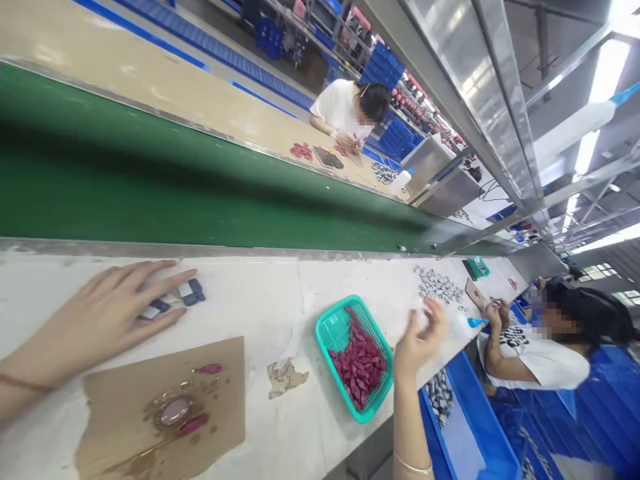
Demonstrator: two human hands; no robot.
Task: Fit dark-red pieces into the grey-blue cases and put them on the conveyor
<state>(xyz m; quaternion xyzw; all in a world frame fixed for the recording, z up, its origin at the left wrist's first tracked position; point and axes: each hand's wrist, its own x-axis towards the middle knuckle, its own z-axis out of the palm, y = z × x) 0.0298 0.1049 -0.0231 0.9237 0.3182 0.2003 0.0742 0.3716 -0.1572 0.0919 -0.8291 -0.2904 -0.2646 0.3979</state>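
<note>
My left hand (125, 303) lies low over the white worktop at the left, thumb and fingers spread. A small dark-blue and white piece (194, 291) sits by its fingertips, and a similar piece (155, 308) shows partly under the fingers. At the right, my right hand (419, 340) is raised with fingers curved and smeared by motion. Just beyond it is a white bottle with a blue tip (459, 323); whether the fingers touch it I cannot tell. A green basket (329, 340) beside that hand holds many dark-red pieces (361, 363).
Brown cardboard (220, 393) bears wet stains, a round pinkish blob and two dark-red pieces. Grey-white pieces (437, 285) lie scattered farther along. A co-worker (535, 347) sits at the right, another person (345, 113) across the green belt (200, 193). A blue bin (470, 413) stands below the table edge.
</note>
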